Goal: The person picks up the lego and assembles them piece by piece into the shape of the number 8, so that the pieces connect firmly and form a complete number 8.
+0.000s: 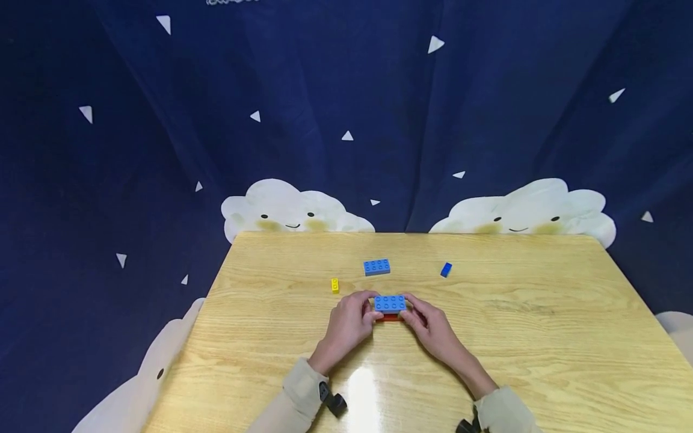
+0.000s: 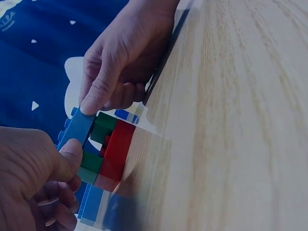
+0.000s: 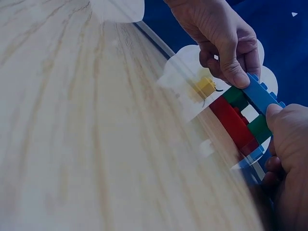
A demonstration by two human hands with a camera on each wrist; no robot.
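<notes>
A light-blue eight-stud brick (image 1: 390, 303) lies across two green bricks (image 2: 103, 126), which stand at either end of a red brick (image 2: 118, 149) on the table. Between the green bricks a gap shows red studs; whether the blue brick is fully seated I cannot tell. My left hand (image 1: 351, 322) pinches the blue brick's left end between thumb and fingers. At its right end my right hand (image 1: 433, 329) does the same, thumb on the near side. The fingers on the far side are partly hidden.
Behind the stack lies another light-blue brick (image 1: 376, 267). A small yellow brick (image 1: 335, 285) is to the left, and a small dark-blue brick (image 1: 446, 270) to the right. Beyond the wooden table (image 1: 260, 337) hangs a dark-blue curtain (image 1: 346, 72) with white clouds.
</notes>
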